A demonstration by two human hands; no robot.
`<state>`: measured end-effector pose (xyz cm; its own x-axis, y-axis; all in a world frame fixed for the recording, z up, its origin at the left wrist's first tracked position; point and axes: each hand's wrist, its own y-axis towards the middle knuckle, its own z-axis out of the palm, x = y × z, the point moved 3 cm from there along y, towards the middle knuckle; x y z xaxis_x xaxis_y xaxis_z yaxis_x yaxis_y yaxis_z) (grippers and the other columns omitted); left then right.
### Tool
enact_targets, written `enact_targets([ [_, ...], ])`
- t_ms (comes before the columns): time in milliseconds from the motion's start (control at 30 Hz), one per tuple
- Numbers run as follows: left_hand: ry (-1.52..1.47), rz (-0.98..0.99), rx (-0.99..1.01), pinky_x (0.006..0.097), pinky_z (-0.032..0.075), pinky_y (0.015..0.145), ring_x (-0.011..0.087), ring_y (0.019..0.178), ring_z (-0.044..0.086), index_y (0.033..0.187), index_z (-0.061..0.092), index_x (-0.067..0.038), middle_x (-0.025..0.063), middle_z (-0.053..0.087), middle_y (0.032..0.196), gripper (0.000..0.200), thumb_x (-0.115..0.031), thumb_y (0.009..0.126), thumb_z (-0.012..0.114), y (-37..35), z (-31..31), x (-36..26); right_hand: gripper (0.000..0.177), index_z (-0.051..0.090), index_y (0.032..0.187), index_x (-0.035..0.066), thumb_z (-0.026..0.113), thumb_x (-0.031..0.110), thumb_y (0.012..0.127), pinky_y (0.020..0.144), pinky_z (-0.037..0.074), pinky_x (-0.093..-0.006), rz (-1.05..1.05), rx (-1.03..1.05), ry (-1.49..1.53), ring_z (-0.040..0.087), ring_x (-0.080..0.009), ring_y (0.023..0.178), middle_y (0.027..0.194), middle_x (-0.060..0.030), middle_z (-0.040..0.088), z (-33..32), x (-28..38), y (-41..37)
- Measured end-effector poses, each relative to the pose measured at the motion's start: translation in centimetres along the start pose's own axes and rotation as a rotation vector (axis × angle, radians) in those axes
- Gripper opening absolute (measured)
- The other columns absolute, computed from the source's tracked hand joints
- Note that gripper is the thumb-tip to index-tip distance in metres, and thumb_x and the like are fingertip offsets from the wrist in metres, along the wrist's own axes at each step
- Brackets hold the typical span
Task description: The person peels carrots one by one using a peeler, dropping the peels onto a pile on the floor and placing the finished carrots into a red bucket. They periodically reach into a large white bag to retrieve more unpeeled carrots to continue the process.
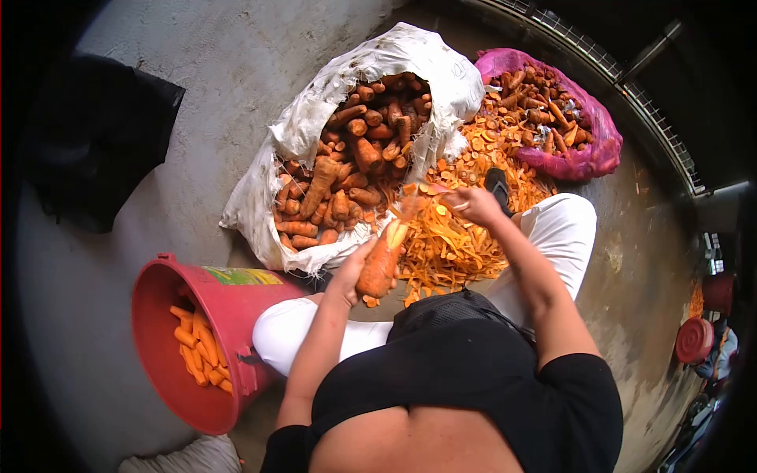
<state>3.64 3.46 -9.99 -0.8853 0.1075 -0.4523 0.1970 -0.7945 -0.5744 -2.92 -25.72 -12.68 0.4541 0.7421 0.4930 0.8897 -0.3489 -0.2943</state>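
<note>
My left hand (349,274) is wrapped round the thick end of a large carrot (380,268). The carrot's skin is brownish orange below, and its upper tip is stripped to bright orange. Just above that tip, my right hand (475,206) is closed on a small bladed tool (436,189), whose exact kind is blurred by motion. Orange peelings (449,244) lie heaped on the floor under both hands. Close by on the left, a white woven sack (260,189) lies open with many unpeeled carrots (347,177) in it.
A red bucket (169,276) holding peeled carrots (201,347) stands tilted at my left knee. Beyond the peelings is a pink sack (603,138) of carrot pieces. Black cloth (102,134) is at far left, and a drain grate (583,47) runs along the back.
</note>
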Motion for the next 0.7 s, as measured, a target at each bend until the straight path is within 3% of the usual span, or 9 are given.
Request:
enact_targets([
  [67,0.03,0.061,-0.063,0.0332,0.055,0.057,0.0205,0.065,0.063,0.118,0.052,-0.002,0.0118,0.062,0.084,0.052,-0.047,0.098,0.034,0.0,0.0,-0.4,0.038,0.068,0.097,0.006,0.058,0.04,0.086,0.066,0.05,-0.0408,-0.124,-0.222,0.067,0.064,-0.0318,0.07,0.074,-0.0177,0.066,1.4,-4.7,1.8],
  [100,0.035,0.094,-0.092,0.0327,0.054,0.058,0.0205,0.064,0.063,0.117,0.053,-0.001,0.0113,0.063,0.08,0.053,-0.048,0.098,0.035,-0.1,0.2,-0.5,0.041,0.065,0.095,-0.001,0.059,0.039,0.089,0.063,0.048,-0.0393,-0.071,-0.112,0.074,0.061,-0.0339,0.066,0.076,-0.0183,0.066,-0.1,-3.2,0.9],
  [167,-0.029,0.11,-0.064,0.0323,0.054,0.061,0.0201,0.065,0.063,0.118,0.053,0.0,0.0113,0.062,0.081,0.054,-0.048,0.098,0.035,-0.3,0.6,-1.5,0.038,0.065,0.094,-0.002,0.06,0.036,0.09,0.061,0.046,-0.0371,0.005,-0.05,0.147,0.061,-0.0263,0.064,0.072,-0.0158,0.064,-0.1,-3.0,0.5],
  [267,-0.074,0.102,-0.035,0.033,0.055,0.062,0.0211,0.068,0.065,0.118,0.053,-0.002,0.0119,0.063,0.083,0.052,-0.046,0.098,0.035,0.1,-0.1,-2.1,0.038,0.067,0.098,0.002,0.06,0.039,0.089,0.062,0.047,-0.0367,0.039,-0.108,0.394,0.062,-0.0294,0.064,0.072,-0.0177,0.064,0.8,-2.0,-0.9],
  [300,-0.078,0.1,-0.031,0.0331,0.055,0.062,0.0214,0.068,0.065,0.118,0.054,-0.002,0.0123,0.064,0.083,0.052,-0.046,0.098,0.035,0.2,0.0,-2.2,0.035,0.067,0.102,0.004,0.058,0.036,0.091,0.062,0.049,-0.0355,-0.048,-0.151,0.518,0.062,-0.0222,0.064,0.072,-0.0144,0.065,0.4,0.5,-2.2],
  [367,-0.085,0.096,-0.024,0.0334,0.055,0.061,0.0219,0.068,0.065,0.118,0.055,-0.003,0.0131,0.065,0.084,0.051,-0.046,0.098,0.035,0.3,0.2,-2.4,0.033,0.067,0.105,0.005,0.056,0.035,0.093,0.062,0.05,-0.0338,-0.198,-0.185,0.573,0.063,-0.0192,0.066,0.074,-0.0125,0.066,1.0,3.4,-3.7],
  [433,-0.063,0.096,-0.03,0.0334,0.055,0.061,0.0221,0.067,0.065,0.118,0.055,-0.004,0.0136,0.065,0.085,0.051,-0.046,0.098,0.035,0.6,-0.1,-2.3,0.031,0.067,0.104,0.006,0.057,0.033,0.093,0.064,0.051,-0.033,-0.297,-0.005,0.469,0.066,-0.0206,0.069,0.075,-0.0129,0.067,0.8,6.0,-4.8],
  [467,-0.052,0.095,-0.034,0.0333,0.055,0.06,0.0222,0.067,0.065,0.117,0.056,-0.004,0.0139,0.066,0.085,0.051,-0.046,0.098,0.034,0.6,-0.3,-2.1,0.029,0.067,0.103,0.007,0.059,0.032,0.091,0.064,0.05,-0.0356,-0.417,0.005,0.507,0.066,-0.0262,0.067,0.075,-0.0142,0.066,-0.5,8.3,-5.7],
  [700,-0.073,0.07,-0.132,0.0335,0.054,0.052,0.0228,0.061,0.064,0.107,0.057,-0.007,0.0118,0.064,0.081,0.05,-0.051,0.096,0.037,0.1,0.6,-2.1,0.029,0.066,0.102,0.008,0.058,0.032,0.09,0.061,0.048,-0.0419,-0.543,0.148,0.331,0.061,-0.0365,0.068,0.075,-0.0189,0.063,-0.4,10.1,-6.2],
])
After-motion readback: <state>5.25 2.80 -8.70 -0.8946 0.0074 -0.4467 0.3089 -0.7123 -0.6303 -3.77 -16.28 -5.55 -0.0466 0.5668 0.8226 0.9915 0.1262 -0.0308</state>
